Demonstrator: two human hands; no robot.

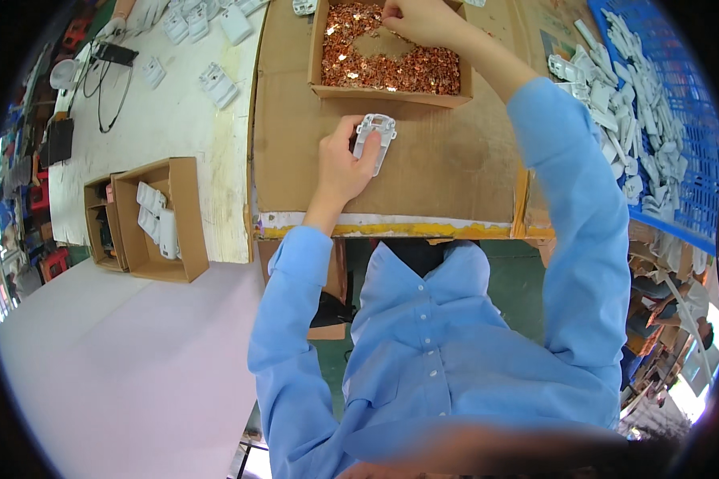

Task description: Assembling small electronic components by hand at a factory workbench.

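A white plastic housing [382, 126] is held in my left hand [346, 166], thumb laid across its inner side, just above the cardboard-covered tabletop. Beyond it stands a shallow cardboard box [391, 96] filled with many small copper-coloured metal pieces [438, 73]. My right hand [423, 20] is over the far part of that box, its fingers pinched together at the pieces. Whatever sits between those fingertips is too small to make out. A patch of the box's bottom shows in the middle of the pieces.
At right, a blue plastic crate [695, 160] holds many white plastic parts [623, 104]. On the white table at left lie several white housings [217, 85], a black device with a cable [113, 54], and a cardboard box [190, 231] with white parts inside.
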